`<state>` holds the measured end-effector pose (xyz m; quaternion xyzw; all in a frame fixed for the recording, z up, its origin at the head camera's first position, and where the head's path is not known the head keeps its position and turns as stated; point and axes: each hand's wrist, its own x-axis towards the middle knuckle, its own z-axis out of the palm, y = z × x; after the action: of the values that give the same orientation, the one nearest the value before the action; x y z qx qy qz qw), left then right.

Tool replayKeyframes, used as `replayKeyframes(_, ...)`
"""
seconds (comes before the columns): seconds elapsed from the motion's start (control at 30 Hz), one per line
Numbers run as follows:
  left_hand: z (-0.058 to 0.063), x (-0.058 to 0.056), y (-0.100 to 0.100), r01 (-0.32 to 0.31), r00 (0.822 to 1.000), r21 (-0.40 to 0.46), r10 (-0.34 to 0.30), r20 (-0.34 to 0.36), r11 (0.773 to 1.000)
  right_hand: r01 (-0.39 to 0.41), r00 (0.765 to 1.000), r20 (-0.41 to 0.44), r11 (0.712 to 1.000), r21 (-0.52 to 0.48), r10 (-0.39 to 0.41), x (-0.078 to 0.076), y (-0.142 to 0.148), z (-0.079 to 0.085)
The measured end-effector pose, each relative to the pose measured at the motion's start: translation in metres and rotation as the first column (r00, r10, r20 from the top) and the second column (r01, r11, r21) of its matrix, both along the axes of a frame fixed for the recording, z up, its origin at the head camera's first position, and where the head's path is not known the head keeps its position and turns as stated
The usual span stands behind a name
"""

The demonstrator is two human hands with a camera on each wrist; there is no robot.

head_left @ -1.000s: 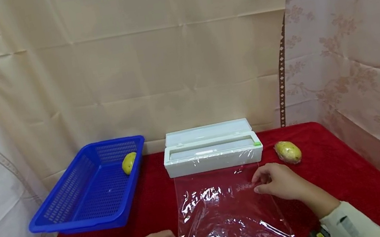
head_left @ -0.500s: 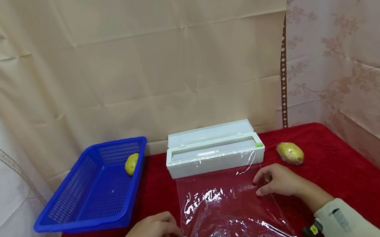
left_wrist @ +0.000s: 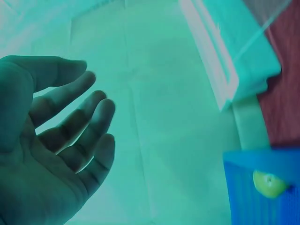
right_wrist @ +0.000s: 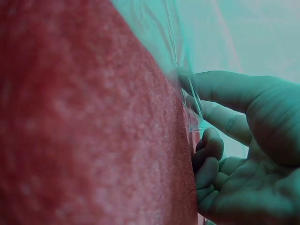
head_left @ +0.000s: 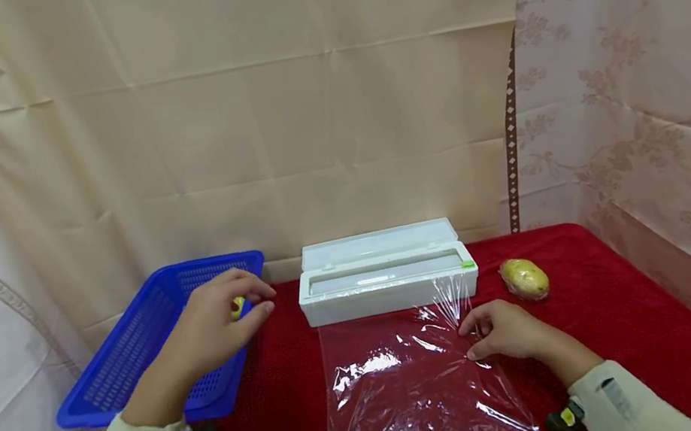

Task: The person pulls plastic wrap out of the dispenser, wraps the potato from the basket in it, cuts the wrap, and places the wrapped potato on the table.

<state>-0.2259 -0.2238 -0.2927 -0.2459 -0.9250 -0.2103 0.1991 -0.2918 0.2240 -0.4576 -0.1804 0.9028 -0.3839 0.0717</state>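
My left hand [head_left: 216,325] hangs above the blue basket [head_left: 113,373], its fingers loosely bent and holding nothing. A yellow oval potato-like item [left_wrist: 270,183] sits in the basket; in the head view the hand hides most of it. On the right, my right hand [head_left: 509,329] pinches the right edge of a clear plastic wrap sheet [head_left: 411,403] between thumb and fingers. Creases fan from that pinch up to the white wrap dispenser box [head_left: 394,299], whose lid stands raised. The sheet runs from the box toward the near table edge.
A second yellow item [head_left: 524,278], covered in clear wrap, lies right of the dispenser. Red cloth [head_left: 617,322] covers the table. A beige curtain [head_left: 328,111] hangs behind, with a patterned one at the right.
My left hand has left the sheet's near-left edge and moved up and left over the basket. My right hand stays near the same spot, and the wrap beside it is now gathered into creases.
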Motion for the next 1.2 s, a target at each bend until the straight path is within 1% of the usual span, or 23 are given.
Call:
replayKeyframes(0.07, 0.006, -0.014, -0.008, -0.053, 0.998, 0.008, 0.053, 0.022, 0.999, 0.007, 1.0, 0.003, 1.0, 0.002, -0.007, 0.0, 0.0, 0.0)
replayKeyframes(0.17, 0.011, -0.036, -0.022, -0.106, 0.994, 0.038, 0.104, 0.044, 0.994, 0.011, 1.0, 0.009, 1.0, 0.005, -0.011, 0.0, 0.0, -0.001)
replayKeyframes(0.23, 0.012, -0.049, -0.033, -0.132, 0.99, 0.067, 0.128, 0.062, 0.989, 0.011, 1.0, 0.011, 1.0, 0.007, -0.011, 0.0, 0.0, -0.002)
replayKeyframes(0.33, 0.014, -0.068, -0.049, -0.153, 0.987, 0.115, 0.147, 0.059, 0.981, 0.016, 1.0, 0.023, 1.0, 0.004, -0.016, 0.002, 0.0, -0.002)
replayKeyframes(0.4, 0.013, -0.078, -0.059, -0.169, 0.985, 0.129, 0.162, 0.061, 0.977, 0.023, 0.999, 0.034, 1.0, 0.0, -0.023, 0.003, 0.0, -0.002)
replayKeyframes(0.47, 0.011, -0.086, -0.068, -0.183, 0.983, 0.126, 0.178, 0.049, 0.975, 0.025, 0.999, 0.044, 1.0, -0.005, -0.025, 0.005, 0.0, -0.002)
replayKeyframes(0.6, -0.002, -0.103, -0.083, -0.2, 0.98, 0.08, 0.197, 0.039, 0.977, 0.011, 1.0, 0.027, 1.0, -0.005, -0.011, 0.004, 0.0, -0.001)
replayKeyframes(0.7, -0.014, -0.115, -0.09, -0.209, 0.976, 0.056, 0.205, 0.068, 0.976, 0.006, 1.0, 0.011, 1.0, -0.007, -0.006, 0.003, 0.0, 0.0)
replayKeyframes(0.8, -0.028, -0.125, -0.095, -0.238, 0.967, 0.049, 0.231, 0.111, 0.97, 0.01, 1.0, 0.008, 1.0, -0.01, -0.01, 0.002, 0.0, 0.0)
replayKeyframes(0.9, -0.042, -0.131, -0.099, -0.276, 0.949, 0.027, 0.268, 0.164, 0.961, 0.002, 1.0, 0.007, 1.0, -0.016, -0.002, 0.002, -0.001, -0.001)
replayKeyframes(1.0, -0.056, -0.136, -0.104, -0.299, 0.931, -0.017, 0.296, 0.213, 0.954, -0.015, 1.0, 0.0, 1.0, -0.023, 0.015, 0.001, -0.002, -0.003)
replayKeyframes(1.1, -0.068, -0.142, -0.107, -0.294, 0.922, -0.055, 0.299, 0.246, 0.954, -0.012, 1.0, -0.004, 1.0, -0.022, 0.012, 0.0, -0.002, -0.004)
replayKeyframes(1.2, -0.076, -0.149, -0.11, -0.288, 0.913, -0.086, 0.3, 0.275, 0.954, 0.004, 1.0, -0.005, 1.0, -0.01, -0.004, -0.001, 0.0, -0.004)
